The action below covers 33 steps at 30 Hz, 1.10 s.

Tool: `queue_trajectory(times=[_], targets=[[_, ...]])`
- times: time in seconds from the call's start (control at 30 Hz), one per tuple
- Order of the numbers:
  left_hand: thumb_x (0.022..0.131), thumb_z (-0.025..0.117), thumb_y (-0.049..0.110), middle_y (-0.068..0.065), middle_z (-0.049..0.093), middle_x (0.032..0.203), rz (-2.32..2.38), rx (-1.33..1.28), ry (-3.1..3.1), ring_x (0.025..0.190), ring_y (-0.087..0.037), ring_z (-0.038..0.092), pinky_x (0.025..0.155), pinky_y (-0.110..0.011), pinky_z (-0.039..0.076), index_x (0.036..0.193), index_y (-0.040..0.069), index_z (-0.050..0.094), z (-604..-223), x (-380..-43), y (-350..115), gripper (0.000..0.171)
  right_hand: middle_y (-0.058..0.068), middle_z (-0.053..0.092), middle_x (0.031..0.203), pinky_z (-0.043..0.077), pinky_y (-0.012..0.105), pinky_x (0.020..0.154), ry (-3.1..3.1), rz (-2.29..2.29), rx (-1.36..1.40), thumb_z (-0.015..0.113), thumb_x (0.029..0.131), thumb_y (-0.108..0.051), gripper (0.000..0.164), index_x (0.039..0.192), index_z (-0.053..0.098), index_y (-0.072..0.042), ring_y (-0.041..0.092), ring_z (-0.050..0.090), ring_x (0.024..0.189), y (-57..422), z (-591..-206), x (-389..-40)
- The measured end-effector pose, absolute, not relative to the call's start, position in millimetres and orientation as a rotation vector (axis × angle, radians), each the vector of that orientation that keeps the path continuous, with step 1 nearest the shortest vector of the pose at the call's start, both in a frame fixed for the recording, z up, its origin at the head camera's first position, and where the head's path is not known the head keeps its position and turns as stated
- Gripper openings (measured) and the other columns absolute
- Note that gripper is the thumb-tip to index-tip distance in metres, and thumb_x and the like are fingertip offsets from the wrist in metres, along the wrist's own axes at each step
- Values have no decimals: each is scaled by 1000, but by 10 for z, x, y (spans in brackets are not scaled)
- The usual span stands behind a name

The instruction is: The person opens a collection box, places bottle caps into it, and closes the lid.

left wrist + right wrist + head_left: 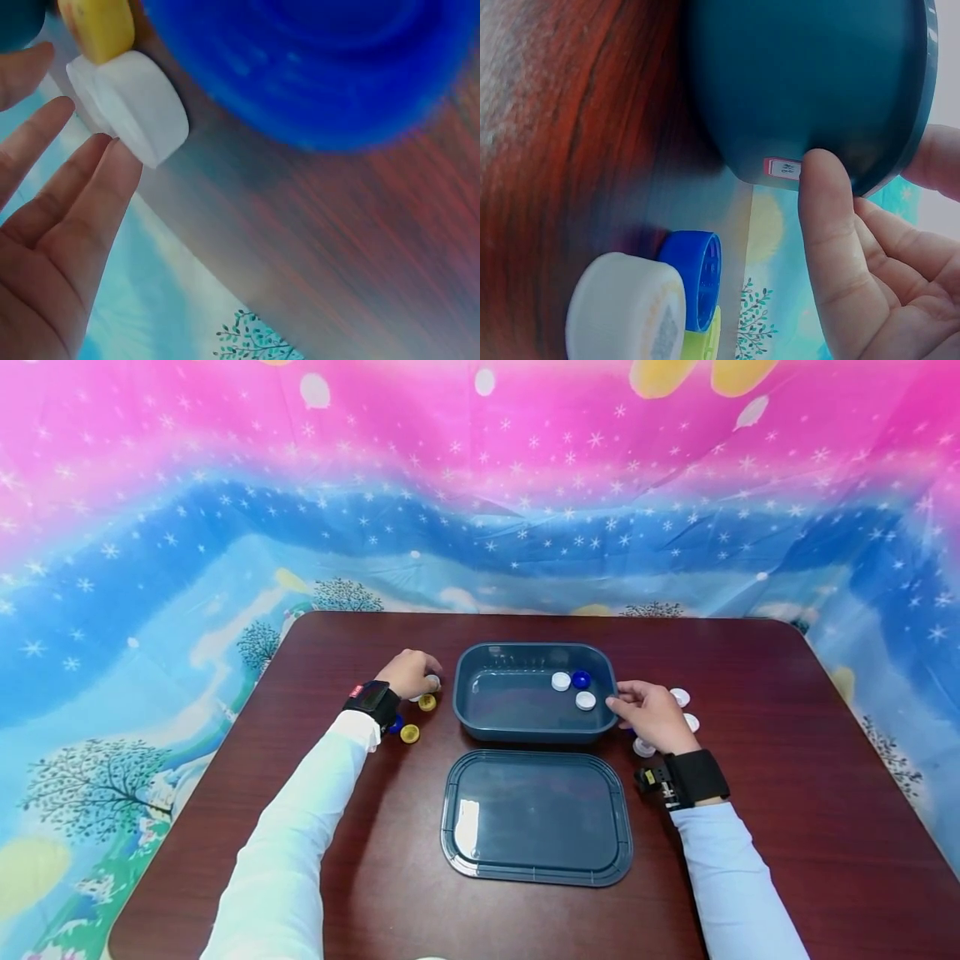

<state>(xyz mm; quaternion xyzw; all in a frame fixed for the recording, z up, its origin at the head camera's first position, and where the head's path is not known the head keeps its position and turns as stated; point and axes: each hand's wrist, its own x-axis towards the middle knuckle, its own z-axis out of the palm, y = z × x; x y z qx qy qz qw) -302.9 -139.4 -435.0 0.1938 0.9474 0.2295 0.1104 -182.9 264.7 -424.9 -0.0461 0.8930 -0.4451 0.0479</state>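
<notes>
A dark grey-blue plastic box (536, 734) holds two white bottle caps (586, 700) and one blue cap (581, 679). My right hand (656, 717) pinches the box's right rim, one digit over the edge and a finger (826, 217) against the outer wall. Left of the box, my left hand (407, 674) reaches over a group of caps with its fingers extended. In the left wrist view, its fingertips are at a white cap (146, 105), beside a yellow cap (101, 30). A blue cap (322, 75) looms close to that camera.
The box's lid (540, 818) lies flat in front of it. Yellow caps (410, 733) lie below the left hand. White caps (680, 697) and a blue cap (694, 277) are around the right hand. A printed cloth (480, 527) hangs behind the brown table (810, 827).
</notes>
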Motion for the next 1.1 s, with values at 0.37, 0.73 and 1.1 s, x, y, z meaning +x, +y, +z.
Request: queue_trajectory(times=[0.37,0.73,1.1], targets=[[90,63,3,-12,70,106,588,575,2790,87,-23,62,75,-33,52,109,4,74,-4351,-3041,-1324,22,28,59,120,55,44,81,2711,-1364,-139,56,101,-21,51,140,43,9,32,68,88,2646,-4246,-1830],[90,64,4,-9,71,97,591,597,2779,82,-21,64,74,-34,54,103,4,76,-4283,-3069,-1305,18,29,57,122,55,44,82,2700,-1363,-122,55,101,-21,50,140,44,9,32,68,88,2647,-4234,-1839],[90,66,8,-11,71,103,572,652,2879,99,-27,64,86,-40,50,107,2,73,-3868,-3113,-1265,20,29,57,123,55,43,82,2686,-1375,-116,55,101,-22,52,140,43,9,33,68,89,2648,-4237,-1841]])
